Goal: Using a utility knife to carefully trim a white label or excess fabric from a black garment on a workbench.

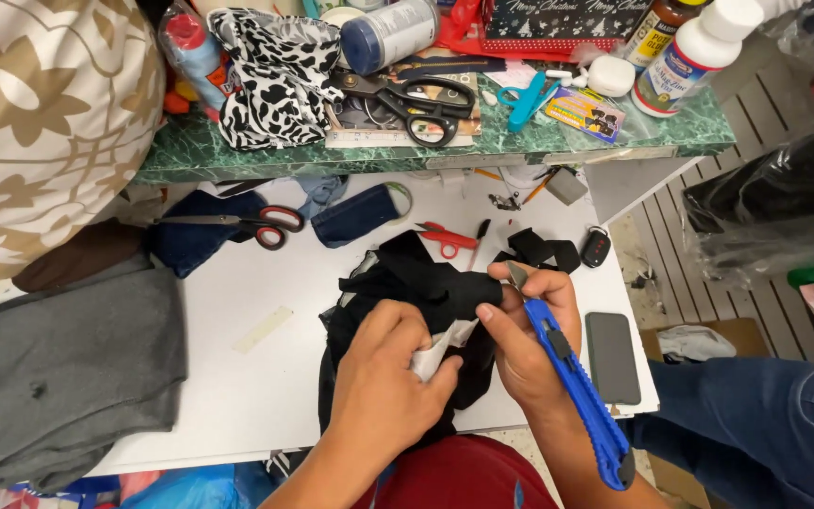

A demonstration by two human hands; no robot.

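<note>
Two hands: both at work over the middle of the white bench [237, 396], on one bundle of cloth.
Left hand [388, 377]: closed; fingers pinch a white tag [435, 353] sewn to the black garment [407, 283]. Fingertips are hidden under the tag.
Right hand [529, 330]: closed around a blue utility knife [572, 382], thumb on the cloth. Grip is firm; palm side is out of sight.
Knife blade: short metal tip shows just above the right forefinger, touching or nearly touching the black cloth; exact contact cannot be told.
Black garment: bunched on the bench between the hands; its lower part is covered by the left hand and wrist, so its kind cannot be made out.
Phone [611, 356]: dark, flat on the bench just right of the right hand; its lower corner is cut by the knife handle.
Key fob [596, 247]: black, near the bench's far right edge.
Black strap [541, 250]: lies beside the key fob, partly behind the right hand.
Red-handled scissors [256, 224]: on the bench at left, blades resting on dark blue cloth.
Small red snips [447, 238]: just beyond the garment.
Grey cloth [68, 368]: folded at the left, its edge cut off by the frame.
Green shelf [445, 141]: above the bench, crowded; large black scissors [416, 99] and bottles are partly cut off at the top.
</note>
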